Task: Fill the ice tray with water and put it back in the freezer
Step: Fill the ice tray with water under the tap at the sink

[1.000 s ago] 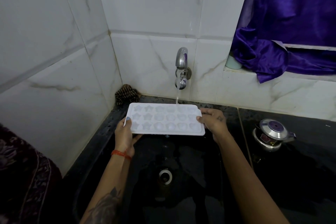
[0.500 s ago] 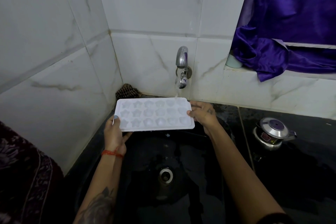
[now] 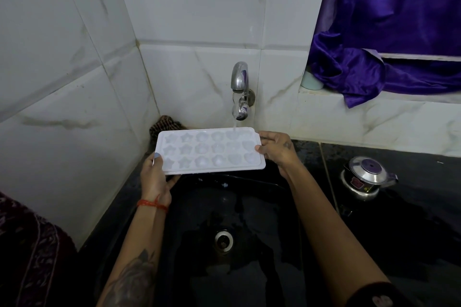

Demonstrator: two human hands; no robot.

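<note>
Both hands' fingers (image 3: 265, 136) around ice tray (image 3: 212, 151) ends.

You're at home kitchen sink: black basin (image 3: 249, 189), wall tap (image 3: 240, 90) running, marbled white tiles (image 3: 74, 82), steel kettle (image 3: 366, 178) on wet black desk (image 3: 411, 207), purple curtain (image 3: 399, 20), probably over window.

Ice tray (image 3: 212, 151) under running tap (image 3: 240, 90)
</note>
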